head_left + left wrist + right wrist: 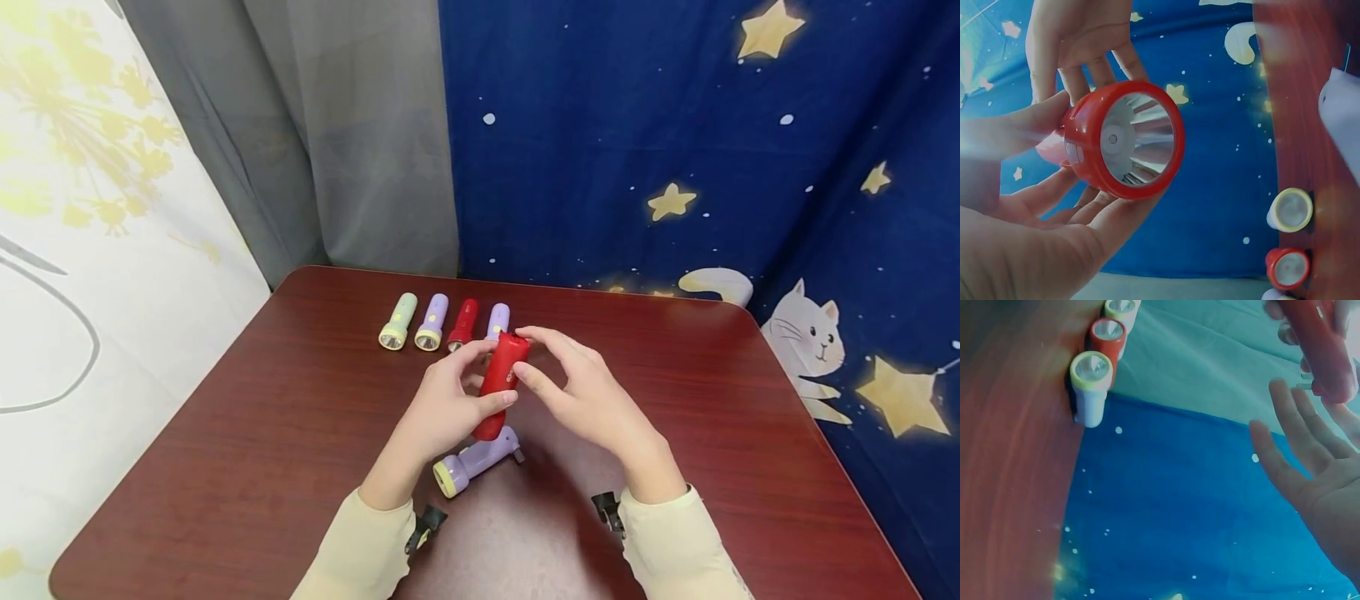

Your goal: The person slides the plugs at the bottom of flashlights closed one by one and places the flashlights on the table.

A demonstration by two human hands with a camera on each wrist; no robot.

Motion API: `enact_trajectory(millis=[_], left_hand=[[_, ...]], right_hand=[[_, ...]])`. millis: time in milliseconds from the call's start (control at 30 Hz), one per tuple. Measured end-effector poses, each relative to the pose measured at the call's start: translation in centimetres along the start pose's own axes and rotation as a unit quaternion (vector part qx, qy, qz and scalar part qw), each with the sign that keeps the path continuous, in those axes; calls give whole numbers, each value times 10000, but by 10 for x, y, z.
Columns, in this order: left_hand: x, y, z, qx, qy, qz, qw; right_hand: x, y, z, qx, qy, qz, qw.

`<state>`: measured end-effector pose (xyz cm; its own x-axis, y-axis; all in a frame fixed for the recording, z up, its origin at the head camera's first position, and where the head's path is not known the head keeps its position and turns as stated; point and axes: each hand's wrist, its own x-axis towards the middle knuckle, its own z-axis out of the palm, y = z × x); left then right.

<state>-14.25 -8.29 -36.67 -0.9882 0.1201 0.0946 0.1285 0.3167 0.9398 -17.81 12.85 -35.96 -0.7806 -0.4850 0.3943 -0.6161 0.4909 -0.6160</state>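
A blue curtain (555, 167) hangs behind the table (300, 433). In the head view, the red torch (500, 383) is tilted above it, the left hand (438, 408) curled round it; the right hand's fingers (540, 382) are spread at its upper end. A loosened left grip could drop it onto the purple torch (483, 454) below. The left wrist view shows the lens (1147, 137), which hides much of the body. In the right wrist view, careless pushing might bend the prongs (1305, 385); glare and the frame's edge leave right-hand contact unclear.
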Motion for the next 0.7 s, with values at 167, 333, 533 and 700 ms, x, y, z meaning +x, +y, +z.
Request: enact_trajectory(millis=[167, 333, 533, 700], left_hand=[[2, -4, 7, -197, 119, -37, 9997], [2, -6, 12, -513, 215, -98, 9984], [-1, -9, 16, -749, 374, -113, 9964], [-3, -12, 16, -689, 413, -95, 9967]], right_hand=[[-1, 1, 6, 242, -1, 146, 9996], [-1, 2, 12, 326, 177, 66, 9993], [-1, 1, 19, 429, 239, 122, 9987], [-2, 1, 21, 531, 175, 301, 9980]])
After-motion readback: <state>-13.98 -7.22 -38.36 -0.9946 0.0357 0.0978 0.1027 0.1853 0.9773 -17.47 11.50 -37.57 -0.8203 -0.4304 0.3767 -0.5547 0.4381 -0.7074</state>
